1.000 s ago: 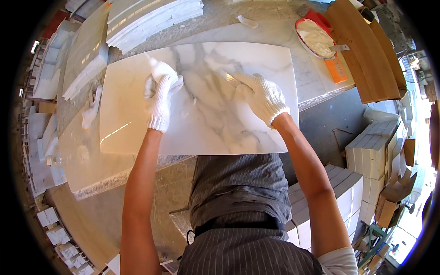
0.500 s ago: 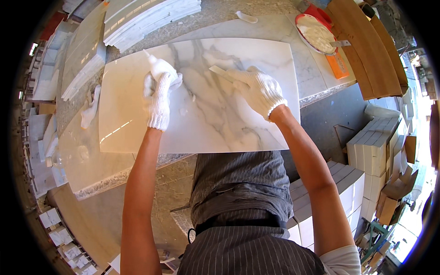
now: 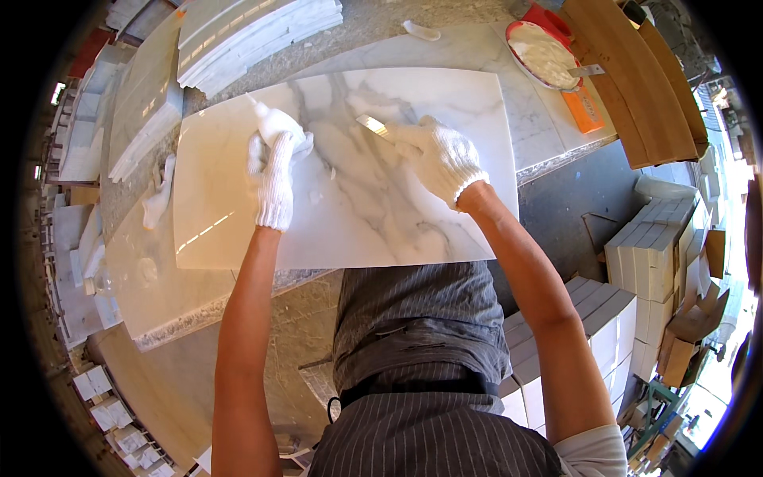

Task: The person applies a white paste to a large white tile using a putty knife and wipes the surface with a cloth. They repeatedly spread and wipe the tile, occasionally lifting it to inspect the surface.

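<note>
A glossy white marble tile (image 3: 350,230) with grey veins lies flat before me. Over its left half my left hand (image 3: 276,179), in a white knitted glove, is closed round a white squeeze bottle (image 3: 276,125) whose narrow nozzle points up and away. My right hand (image 3: 447,159), gloved alike, grips a flat scraper blade (image 3: 372,126) that juts toward the left and catches the light. The blade is over the veined middle of the tile; I cannot tell whether it touches. Small white flakes (image 3: 316,196) sit on the tile between the hands.
Stacked marble tiles (image 3: 246,40) stand at the far left. A red-rimmed bowl (image 3: 544,56) of white paste with a metal spatula, an orange box (image 3: 583,110) and cardboard (image 3: 636,87) are at the far right. A spare white glove or bottle-like piece (image 3: 159,192) lies left. White boxes (image 3: 576,342) stand right.
The blade in my right hand has tilted and now shines. Both hands have shifted only slightly, the right one a little to the left.
</note>
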`<state>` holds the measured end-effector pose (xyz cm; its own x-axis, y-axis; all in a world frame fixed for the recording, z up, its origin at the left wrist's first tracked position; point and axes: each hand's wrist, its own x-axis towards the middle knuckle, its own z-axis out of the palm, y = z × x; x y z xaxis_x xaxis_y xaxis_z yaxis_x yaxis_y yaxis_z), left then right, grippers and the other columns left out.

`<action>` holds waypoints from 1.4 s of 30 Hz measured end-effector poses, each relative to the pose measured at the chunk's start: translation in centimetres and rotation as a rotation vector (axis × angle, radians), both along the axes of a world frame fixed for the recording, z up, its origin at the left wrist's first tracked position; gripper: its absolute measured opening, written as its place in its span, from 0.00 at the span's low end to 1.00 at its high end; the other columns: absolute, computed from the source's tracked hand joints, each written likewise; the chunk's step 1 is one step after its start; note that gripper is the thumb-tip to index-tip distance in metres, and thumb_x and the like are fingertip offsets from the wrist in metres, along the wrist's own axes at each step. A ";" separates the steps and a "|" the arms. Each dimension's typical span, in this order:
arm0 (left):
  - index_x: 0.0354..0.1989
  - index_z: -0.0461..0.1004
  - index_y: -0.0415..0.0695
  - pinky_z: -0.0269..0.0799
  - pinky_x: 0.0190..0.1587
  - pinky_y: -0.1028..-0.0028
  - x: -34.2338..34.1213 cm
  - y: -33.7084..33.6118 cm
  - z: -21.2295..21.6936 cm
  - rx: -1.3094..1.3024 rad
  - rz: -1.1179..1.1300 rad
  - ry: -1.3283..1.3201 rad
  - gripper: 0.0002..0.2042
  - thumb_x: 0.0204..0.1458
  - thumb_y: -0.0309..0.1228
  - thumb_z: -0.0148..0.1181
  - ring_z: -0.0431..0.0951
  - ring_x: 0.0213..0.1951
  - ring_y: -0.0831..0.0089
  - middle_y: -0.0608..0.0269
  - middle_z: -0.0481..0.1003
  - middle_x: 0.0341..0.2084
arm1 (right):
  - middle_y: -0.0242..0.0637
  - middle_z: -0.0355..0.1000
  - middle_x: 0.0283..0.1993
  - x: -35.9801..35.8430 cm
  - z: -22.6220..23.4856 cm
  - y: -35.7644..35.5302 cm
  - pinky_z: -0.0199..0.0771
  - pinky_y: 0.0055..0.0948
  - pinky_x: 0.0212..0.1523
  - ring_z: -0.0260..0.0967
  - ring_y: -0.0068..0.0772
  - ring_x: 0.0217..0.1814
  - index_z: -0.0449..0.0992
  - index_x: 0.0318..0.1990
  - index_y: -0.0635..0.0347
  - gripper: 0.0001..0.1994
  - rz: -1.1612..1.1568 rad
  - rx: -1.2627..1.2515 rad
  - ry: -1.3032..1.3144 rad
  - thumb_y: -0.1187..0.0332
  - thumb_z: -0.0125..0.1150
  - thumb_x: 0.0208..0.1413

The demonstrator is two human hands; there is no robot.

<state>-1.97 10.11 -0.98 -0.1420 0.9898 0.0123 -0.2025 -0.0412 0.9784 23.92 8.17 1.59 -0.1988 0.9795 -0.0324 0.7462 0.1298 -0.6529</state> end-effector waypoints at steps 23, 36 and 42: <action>0.52 0.67 0.37 0.75 0.55 0.61 0.0 0.2 -0.4 -0.006 0.023 -0.005 0.14 0.62 0.30 0.57 0.79 0.47 0.59 0.51 0.75 0.46 | 0.49 0.73 0.44 -0.4 -0.6 0.0 0.71 0.42 0.46 0.71 0.53 0.45 0.79 0.54 0.43 0.15 -0.096 0.008 -0.049 0.64 0.50 0.63; 0.54 0.67 0.38 0.78 0.50 0.64 -0.2 0.4 -0.8 0.006 0.033 -0.018 0.16 0.60 0.29 0.59 0.81 0.44 0.61 0.54 0.76 0.44 | 0.49 0.73 0.46 0.6 -0.9 1.2 0.71 0.40 0.49 0.71 0.52 0.48 0.79 0.55 0.43 0.16 0.034 0.009 0.015 0.65 0.50 0.62; 0.51 0.67 0.38 0.76 0.53 0.62 0.4 0.2 -0.2 -0.014 0.046 0.006 0.13 0.62 0.30 0.57 0.80 0.45 0.60 0.53 0.75 0.45 | 0.48 0.74 0.50 1.1 -2.1 3.2 0.70 0.40 0.51 0.71 0.51 0.50 0.79 0.55 0.42 0.17 0.079 -0.034 -0.130 0.66 0.51 0.61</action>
<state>-1.55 10.35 -1.22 -0.1875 0.9823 -0.0008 -0.1947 -0.0364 0.9802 24.97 11.35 -0.49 -0.2669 0.9590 -0.0953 0.8131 0.1710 -0.5565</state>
